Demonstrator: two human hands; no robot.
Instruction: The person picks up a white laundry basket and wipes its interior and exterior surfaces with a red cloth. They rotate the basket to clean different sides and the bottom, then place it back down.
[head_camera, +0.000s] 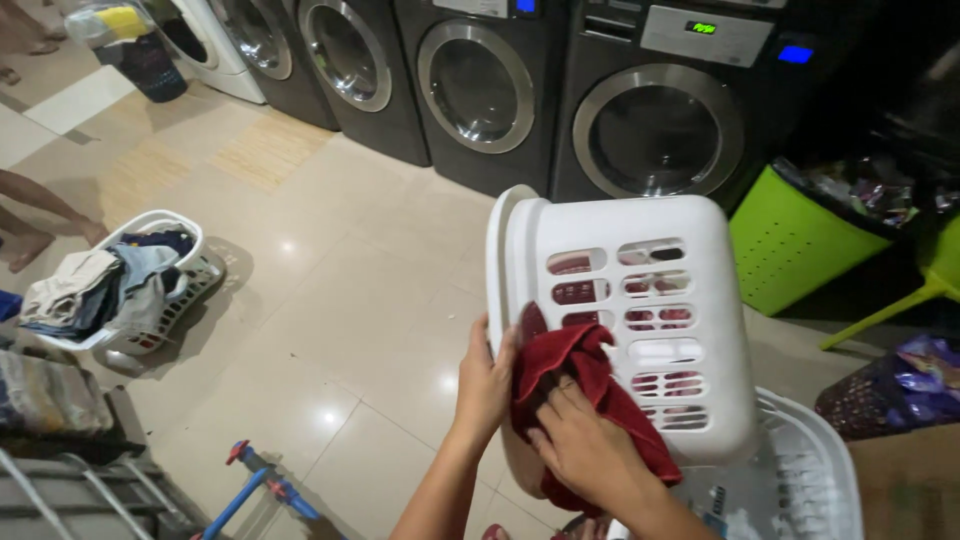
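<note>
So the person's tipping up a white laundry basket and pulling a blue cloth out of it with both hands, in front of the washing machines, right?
Not quite: the cloth is dark red, not blue. The head view shows the left hand and right hand on it at the mouth of the tipped white laundry basket, with the washing machines behind.

Single head-worn view, angled down, close over a tipped white basket (640, 320), washers (480, 80) beyond

both hands (540, 420) grip red cloth (580, 380) (against tipped white basket (640, 330)).
</note>
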